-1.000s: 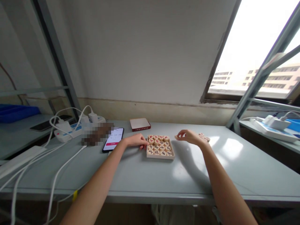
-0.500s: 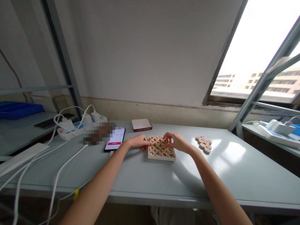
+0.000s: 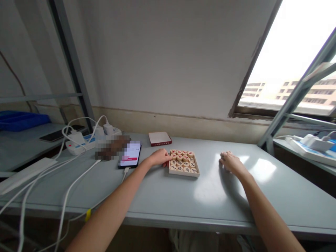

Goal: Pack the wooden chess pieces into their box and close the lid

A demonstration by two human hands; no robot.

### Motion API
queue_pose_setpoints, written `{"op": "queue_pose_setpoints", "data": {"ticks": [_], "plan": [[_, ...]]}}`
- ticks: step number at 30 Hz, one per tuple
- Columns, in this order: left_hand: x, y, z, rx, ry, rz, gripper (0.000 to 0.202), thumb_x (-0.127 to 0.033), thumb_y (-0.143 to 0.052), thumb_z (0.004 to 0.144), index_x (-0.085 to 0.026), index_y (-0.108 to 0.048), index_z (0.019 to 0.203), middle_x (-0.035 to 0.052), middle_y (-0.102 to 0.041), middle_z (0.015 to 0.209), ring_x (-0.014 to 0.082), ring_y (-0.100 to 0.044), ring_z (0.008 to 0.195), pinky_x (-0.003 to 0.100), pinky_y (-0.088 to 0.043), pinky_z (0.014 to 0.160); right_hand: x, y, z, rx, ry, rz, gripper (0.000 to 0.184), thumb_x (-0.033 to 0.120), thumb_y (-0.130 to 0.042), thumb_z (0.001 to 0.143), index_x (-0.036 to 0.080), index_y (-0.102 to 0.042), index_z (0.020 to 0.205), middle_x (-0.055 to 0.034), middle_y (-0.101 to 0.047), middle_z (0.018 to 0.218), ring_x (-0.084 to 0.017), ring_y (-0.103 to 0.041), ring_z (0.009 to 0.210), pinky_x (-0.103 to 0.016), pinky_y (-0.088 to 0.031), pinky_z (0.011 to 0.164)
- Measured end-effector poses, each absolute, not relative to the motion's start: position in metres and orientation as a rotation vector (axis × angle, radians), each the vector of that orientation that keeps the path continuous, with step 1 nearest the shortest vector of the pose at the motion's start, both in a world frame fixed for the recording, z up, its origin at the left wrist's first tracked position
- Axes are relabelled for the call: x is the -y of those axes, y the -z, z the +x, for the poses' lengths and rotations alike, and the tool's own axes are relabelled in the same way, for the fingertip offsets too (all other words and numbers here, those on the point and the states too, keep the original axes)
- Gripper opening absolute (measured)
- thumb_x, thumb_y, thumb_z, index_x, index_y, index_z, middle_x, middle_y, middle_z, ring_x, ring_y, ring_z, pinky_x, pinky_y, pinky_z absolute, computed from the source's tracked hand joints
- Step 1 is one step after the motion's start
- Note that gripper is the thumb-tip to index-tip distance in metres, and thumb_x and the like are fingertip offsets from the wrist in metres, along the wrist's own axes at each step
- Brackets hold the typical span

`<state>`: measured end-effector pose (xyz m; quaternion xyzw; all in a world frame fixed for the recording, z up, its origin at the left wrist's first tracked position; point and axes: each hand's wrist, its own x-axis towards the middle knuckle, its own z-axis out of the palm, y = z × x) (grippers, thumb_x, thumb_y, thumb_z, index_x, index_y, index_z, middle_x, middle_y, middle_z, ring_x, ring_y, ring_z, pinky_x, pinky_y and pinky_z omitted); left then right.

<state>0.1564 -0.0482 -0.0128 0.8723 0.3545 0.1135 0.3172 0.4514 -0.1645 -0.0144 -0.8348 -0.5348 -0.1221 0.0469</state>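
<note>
- White cables (image 3: 78,179) trail from the power strip (image 3: 78,144) at our ten o'clock; a careless sweep could snag one.
- The phone (image 3: 130,156) lies just beside our left hand (image 3: 159,158), whose fingers rest curled against the nine o'clock edge of the wooden tray (image 3: 184,174); a push might slide it.
- The tray's round pieces (image 3: 183,162) sit packed in rows mid-tabletop (image 3: 183,203); a jolt could scatter them.
- At its three o'clock our right hand (image 3: 231,162) lies palm down, fingers bent; we cannot tell whether they pinch anything.
</note>
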Motion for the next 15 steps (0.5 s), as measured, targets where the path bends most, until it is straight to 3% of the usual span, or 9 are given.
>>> {"op": "queue_pose_setpoints", "data": {"ticks": [4,8,11,15], "plan": [[0.053,0.01,0.159,-1.01,-0.357,2.319,0.043,-0.046,-0.044,0.071,-0.015,-0.05,0.042,-0.0003,-0.048,0.041,0.0099,-0.042,0.042,0.023,-0.03,0.048,0.164,0.015,0.447,1.562,0.371,-2.586,0.023,0.017,-0.04,0.077,0.02,-0.061,0.086,-0.0093,-0.062,0.091,-0.022,-0.054,0.09,-0.033,-0.035,0.071],[0.054,0.011,0.161,-1.046,-0.381,2.344,0.038,-0.041,-0.043,0.071,-0.015,-0.051,0.044,-0.0006,-0.049,0.042,0.0104,-0.043,0.042,0.023,-0.028,0.047,0.159,0.013,0.441,1.506,0.456,-2.55,0.023,0.026,-0.039,0.08,0.02,-0.061,0.082,-0.0079,-0.061,0.099,-0.023,-0.051,0.097,-0.042,-0.027,0.083],[0.053,0.012,0.161,-1.062,-0.379,2.347,0.036,-0.037,-0.043,0.071,-0.015,-0.05,0.043,-0.0009,-0.048,0.042,0.0103,-0.043,0.042,0.023,-0.028,0.047,0.155,0.014,0.439,1.53,0.437,-2.505,0.025,0.026,-0.039,0.081,0.016,-0.062,0.081,-0.0115,-0.064,0.089,-0.023,-0.055,0.089,-0.037,-0.03,0.079],[0.052,0.012,0.161,-1.047,-0.377,2.332,0.035,-0.037,-0.044,0.07,-0.015,-0.048,0.043,-0.001,-0.047,0.042,0.0102,-0.042,0.042,0.023,-0.027,0.046,0.151,0.016,0.435,1.556,0.419,-2.421,0.019,0.025,-0.043,0.079,0.018,-0.06,0.079,-0.0082,-0.065,0.084,-0.022,-0.057,0.083,-0.035,-0.032,0.076]]}}
